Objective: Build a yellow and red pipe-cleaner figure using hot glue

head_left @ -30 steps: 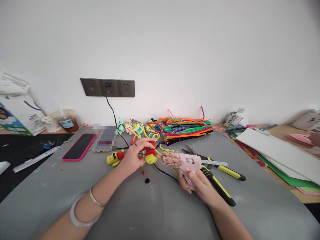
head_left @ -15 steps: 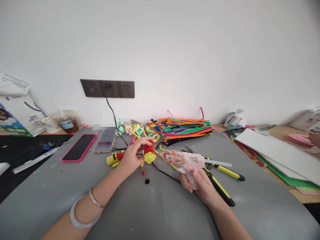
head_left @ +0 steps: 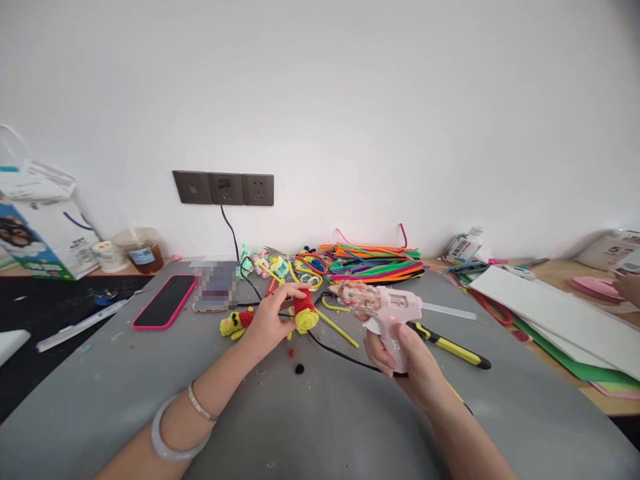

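Observation:
Between the thumb and fingers of my left hand [head_left: 273,317] is a red and yellow pipe-cleaner piece [head_left: 305,311], its coiled yellow end facing me. My right hand [head_left: 400,350] grips a pink hot glue gun [head_left: 400,308] by the handle. The gun's nozzle end is crusted with lumpy residue and points left, a little apart from the piece. A clear glue stick [head_left: 450,311] juts from its back. Left of my left hand lies a yellow and red pipe-cleaner figure [head_left: 232,324] with black face details. A black pom-pom [head_left: 299,369] and a small red bit [head_left: 292,353] lie nearer me.
Bundled pipe cleaners [head_left: 375,265] lie along the wall. A pink-edged phone [head_left: 165,302] and a drink cup [head_left: 141,250] stand left. Yellow-black handled pliers [head_left: 457,348] lie behind my right hand. White sheets [head_left: 555,313] are at right, near another person's hand [head_left: 627,287]. A black cord crosses the table.
My right hand has drawn the glue gun to the right and up, away from the red and yellow piece. My left hand still holds that piece. The whole view has shifted slightly.

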